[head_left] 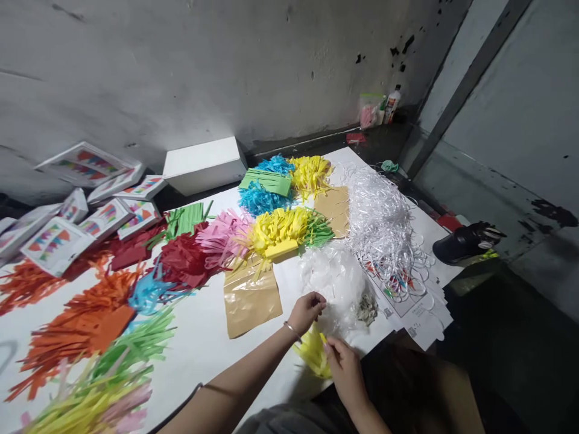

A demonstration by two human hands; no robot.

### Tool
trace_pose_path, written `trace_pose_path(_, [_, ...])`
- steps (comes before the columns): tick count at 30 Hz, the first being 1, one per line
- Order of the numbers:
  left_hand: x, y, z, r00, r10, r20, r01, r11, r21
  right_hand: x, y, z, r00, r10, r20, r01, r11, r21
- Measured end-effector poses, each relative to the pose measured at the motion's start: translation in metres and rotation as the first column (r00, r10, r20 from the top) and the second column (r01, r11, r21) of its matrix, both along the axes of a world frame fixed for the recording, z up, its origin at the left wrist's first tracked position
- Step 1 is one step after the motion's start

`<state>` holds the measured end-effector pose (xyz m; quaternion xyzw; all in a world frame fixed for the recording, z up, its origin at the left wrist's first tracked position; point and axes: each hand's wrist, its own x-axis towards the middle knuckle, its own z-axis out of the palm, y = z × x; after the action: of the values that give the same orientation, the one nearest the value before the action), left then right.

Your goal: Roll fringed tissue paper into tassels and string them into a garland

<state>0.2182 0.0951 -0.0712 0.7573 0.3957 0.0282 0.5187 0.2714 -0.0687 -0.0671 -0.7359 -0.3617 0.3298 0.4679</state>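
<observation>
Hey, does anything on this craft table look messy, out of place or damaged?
The white string lies in a loose tangle. The small printed boxes are tumbled at odd angles by the wall. The wall behind shows chipped paint. The fringed paper bundles look sorted by colour.

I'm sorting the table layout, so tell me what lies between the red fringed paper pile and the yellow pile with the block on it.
Head view: a pink fringed paper pile lies between the red pile and the yellow pile.

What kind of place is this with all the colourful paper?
Probably a small craft workshop. Piles of fringed paper cover a white table, printed boxes are stacked at the left, and a heap of white string lies against a bare, stained wall.
</observation>
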Motion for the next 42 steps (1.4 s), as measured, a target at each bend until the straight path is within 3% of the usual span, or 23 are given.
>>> trace_pose_path(1, [-0.013,-0.002,0.007,0.994,0.081,0.07,-0.071,0.988,-0.134,0.002,0.003,0.006,1.0,-0.014,-0.007,0.014,1.0,0.026])
trace_pose_path(2, [-0.027,-0.005,0.016,0.971,0.194,0.143,-0.143,0.941,-0.306,0.003,0.008,0.013,1.0,-0.013,-0.007,0.014,0.998,0.054])
trace_pose_path(4, [-0.056,-0.012,0.033,0.856,0.462,0.229,-0.224,0.734,-0.641,-0.001,0.02,0.029,0.999,0.026,0.019,-0.028,0.994,0.108])
trace_pose_path(5, [-0.07,-0.017,0.041,0.788,0.569,0.235,-0.229,0.625,-0.746,-0.006,0.027,0.037,0.997,0.062,0.044,-0.067,0.989,0.128])
trace_pose_path(7, [-0.095,-0.025,0.055,0.689,0.687,0.231,-0.235,0.513,-0.825,-0.021,0.041,0.05,0.983,0.145,0.11,-0.161,0.975,0.151])
trace_pose_path(11, [-0.13,-0.04,0.073,0.538,0.804,0.253,-0.28,0.453,-0.846,-0.056,0.057,0.067,0.934,0.293,0.204,-0.328,0.93,0.167])
trace_pose_path(15, [-0.159,-0.05,0.078,0.425,0.867,0.261,-0.356,0.425,-0.832,-0.083,0.061,0.079,0.894,0.401,0.201,-0.434,0.886,0.16])
trace_pose_path(18, [-0.182,-0.056,0.08,0.398,0.877,0.271,-0.41,0.434,-0.802,-0.1,0.063,0.086,0.853,0.472,0.223,-0.505,0.853,0.129])
trace_pose_path(23, [-0.216,-0.062,0.088,0.473,0.8,0.37,-0.483,0.586,-0.65,-0.125,0.063,0.094,0.789,0.539,0.295,-0.584,0.808,0.084])
trace_pose_path(26, [-0.232,-0.065,0.093,0.513,0.758,0.403,-0.512,0.647,-0.565,-0.137,0.062,0.099,0.789,0.556,0.262,-0.593,0.8,0.088])
trace_pose_path(31, [-0.251,-0.075,0.094,0.52,0.733,0.438,-0.519,0.679,-0.52,-0.152,0.063,0.105,0.737,0.666,0.117,-0.676,0.732,0.087])
trace_pose_path(35, [-0.263,-0.081,0.093,0.492,0.745,0.451,-0.502,0.665,-0.552,-0.159,0.065,0.104,0.728,0.684,-0.042,-0.683,0.729,0.03])
trace_pose_path(42, [-0.273,-0.088,0.095,0.527,0.706,0.472,-0.527,0.708,-0.47,-0.169,0.058,0.109,0.681,0.722,0.12,-0.732,0.673,0.106])
